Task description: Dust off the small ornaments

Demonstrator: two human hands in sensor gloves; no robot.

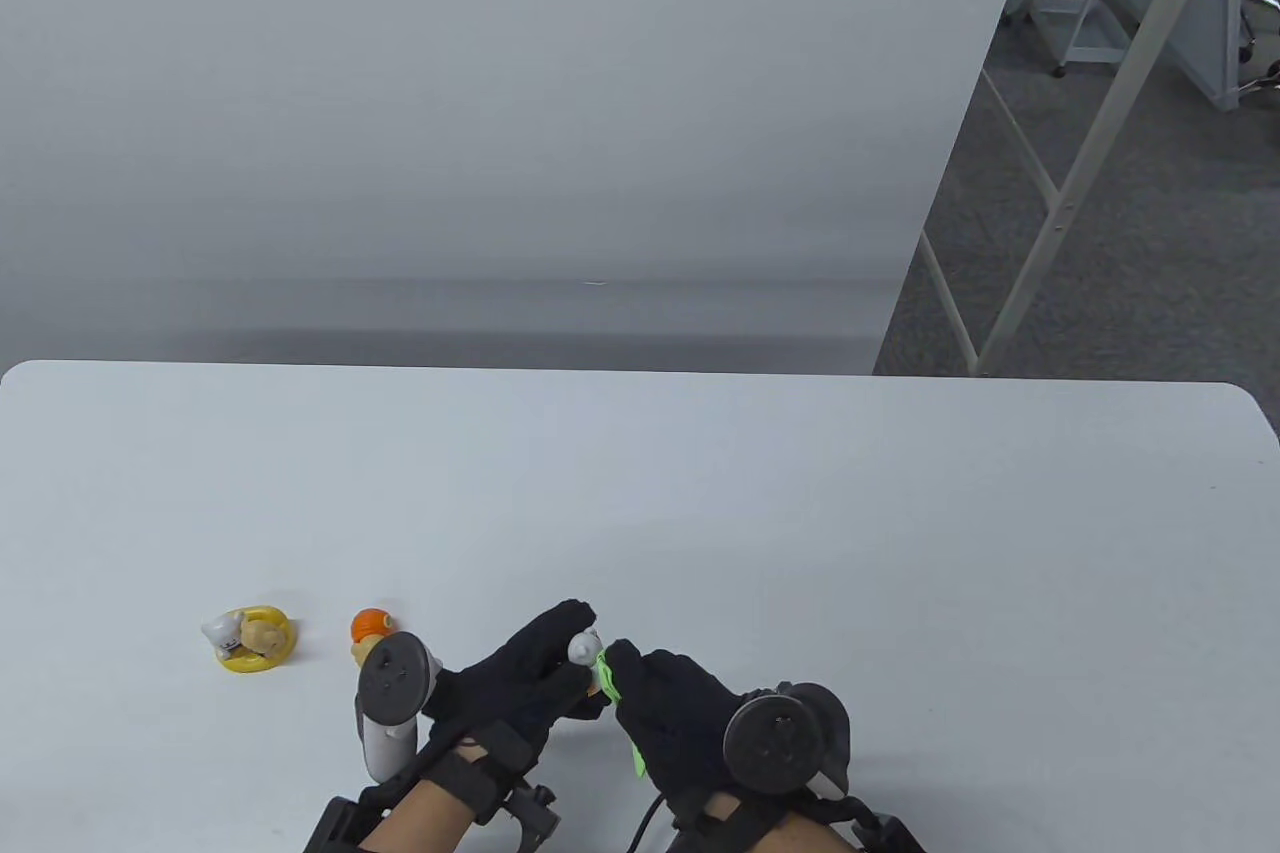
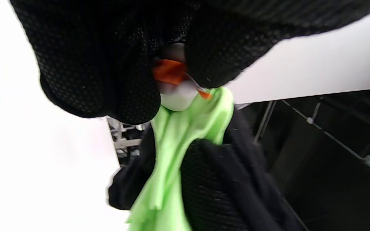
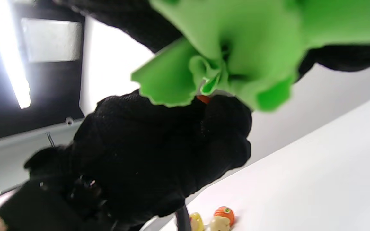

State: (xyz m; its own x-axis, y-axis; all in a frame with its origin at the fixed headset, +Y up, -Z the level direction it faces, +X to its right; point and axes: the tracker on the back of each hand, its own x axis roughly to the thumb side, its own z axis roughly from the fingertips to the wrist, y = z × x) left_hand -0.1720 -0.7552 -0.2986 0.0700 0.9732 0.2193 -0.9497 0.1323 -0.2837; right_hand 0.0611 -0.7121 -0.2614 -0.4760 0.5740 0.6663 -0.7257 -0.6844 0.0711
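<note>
The left hand [image 1: 520, 683] pinches a small white toy [image 1: 584, 645]. The right hand [image 1: 680, 723] holds a green cloth [image 1: 606, 678] against it.

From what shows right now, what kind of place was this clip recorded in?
Probably a lab or office recording space: a plain white table against a blank white partition, grey carpet and metal frame legs beside it.

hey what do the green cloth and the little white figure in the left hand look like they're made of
Cloth: soft thin fabric, likely microfibre; it folds and ruffles, matte. Figure: looks hard, probably plastic or resin; smooth white body with orange parts, though blur leaves that open. The left hand pinches it; the right hand holds the cloth.
</note>
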